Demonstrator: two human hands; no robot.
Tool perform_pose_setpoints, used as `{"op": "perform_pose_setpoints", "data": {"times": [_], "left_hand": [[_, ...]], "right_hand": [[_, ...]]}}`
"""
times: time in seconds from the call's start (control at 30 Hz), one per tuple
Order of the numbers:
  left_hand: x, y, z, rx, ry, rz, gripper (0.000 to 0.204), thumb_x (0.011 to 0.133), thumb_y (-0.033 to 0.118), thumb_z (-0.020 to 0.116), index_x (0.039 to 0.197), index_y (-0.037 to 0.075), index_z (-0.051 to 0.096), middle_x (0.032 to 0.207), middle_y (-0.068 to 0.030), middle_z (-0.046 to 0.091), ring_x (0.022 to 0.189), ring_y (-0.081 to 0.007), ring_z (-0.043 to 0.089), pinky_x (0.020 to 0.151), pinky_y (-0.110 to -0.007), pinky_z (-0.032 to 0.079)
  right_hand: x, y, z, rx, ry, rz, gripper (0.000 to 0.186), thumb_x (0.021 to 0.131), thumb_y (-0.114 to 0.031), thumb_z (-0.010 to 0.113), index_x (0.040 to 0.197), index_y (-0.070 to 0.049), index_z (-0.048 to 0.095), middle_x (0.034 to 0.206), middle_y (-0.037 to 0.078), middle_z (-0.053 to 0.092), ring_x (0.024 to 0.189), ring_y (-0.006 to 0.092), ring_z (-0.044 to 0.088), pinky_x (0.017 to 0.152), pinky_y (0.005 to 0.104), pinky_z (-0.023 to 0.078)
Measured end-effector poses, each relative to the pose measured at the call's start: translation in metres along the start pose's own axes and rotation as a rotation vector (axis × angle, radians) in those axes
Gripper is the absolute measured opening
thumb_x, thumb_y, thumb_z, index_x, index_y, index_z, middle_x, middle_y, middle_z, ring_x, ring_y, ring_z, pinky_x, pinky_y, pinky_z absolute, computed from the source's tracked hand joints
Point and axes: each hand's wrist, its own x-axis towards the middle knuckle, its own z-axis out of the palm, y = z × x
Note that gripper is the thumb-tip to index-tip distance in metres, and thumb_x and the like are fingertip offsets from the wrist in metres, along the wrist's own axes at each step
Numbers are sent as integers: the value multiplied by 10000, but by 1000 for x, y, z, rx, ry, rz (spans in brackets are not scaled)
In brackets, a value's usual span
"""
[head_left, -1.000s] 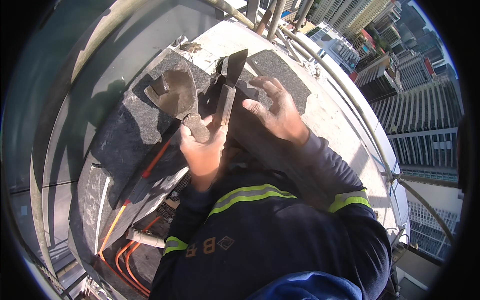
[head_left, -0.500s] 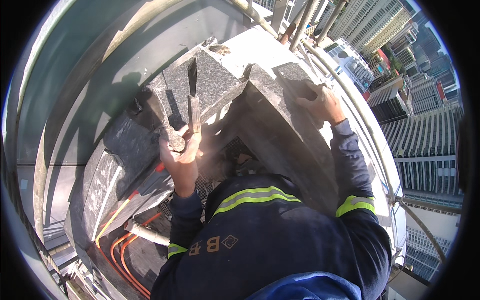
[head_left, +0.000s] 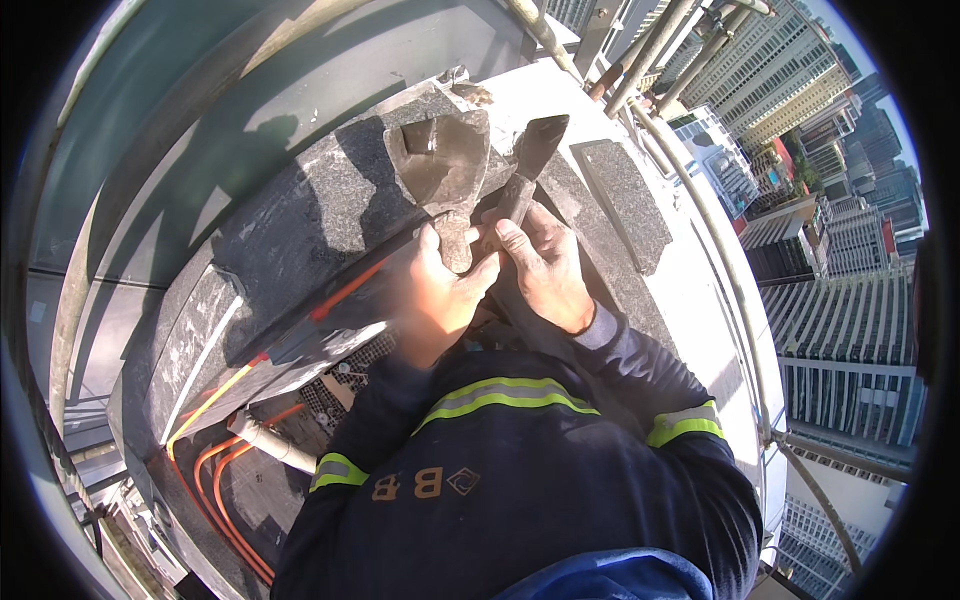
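Note:
My left hand (head_left: 445,295), partly blurred, is closed round the short, crusted handle of a wide, scoop-like trowel (head_left: 438,160), its blade raised above my thumb. Just to its right, my right hand (head_left: 545,270) grips the handle of a narrow trowel (head_left: 540,145) with a dark blade pointing up. Both hands are close together over a gap between grey speckled stone slabs (head_left: 260,230). A loose stone piece (head_left: 620,205) lies on the slab at the right, beyond my right hand.
Orange pipes (head_left: 215,490) and a white pipe (head_left: 280,445) run in the cavity at lower left beside dark mesh (head_left: 355,370). Curved metal panels line the left. Scaffold tubes (head_left: 700,205) border the white ledge (head_left: 710,300) at right, with high-rise buildings far below.
My right hand has left the stone at the right and now holds the narrow trowel, which was in my left hand with the wide one. Both trowels have moved to the right.

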Motion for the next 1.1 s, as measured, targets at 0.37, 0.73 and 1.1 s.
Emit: {"op": "perform_pose_setpoints", "data": {"times": [0.37,0.73,1.1], "left_hand": [[36,32,-62,651,-115,268,564,828,384,776,1147,-70,674,906,-272,697,843,-429,688,740,-442,560],[35,33,-79,860,-168,748,293,854,104,737,1117,-18,697,910,-191,704,769,-363,681,693,-376,537],[12,30,-91,546,160,141,339,850,133,745,1162,6,700,786,-105,672,656,-139,517,643,-292,459]], "right_hand": [[34,-105,-94,-1353,-67,-667,449,918,-195,714,1358,-146,647,891,116,618,712,274,618,634,387,482],[56,-108,-102,-1556,-217,-656,402,905,-192,700,1303,-144,682,869,86,594,707,270,608,632,393,492],[193,-8,-194,-1333,-498,-326,414,1022,-288,561,1388,-100,600,1158,148,694,1104,317,623,1002,458,391]]}}
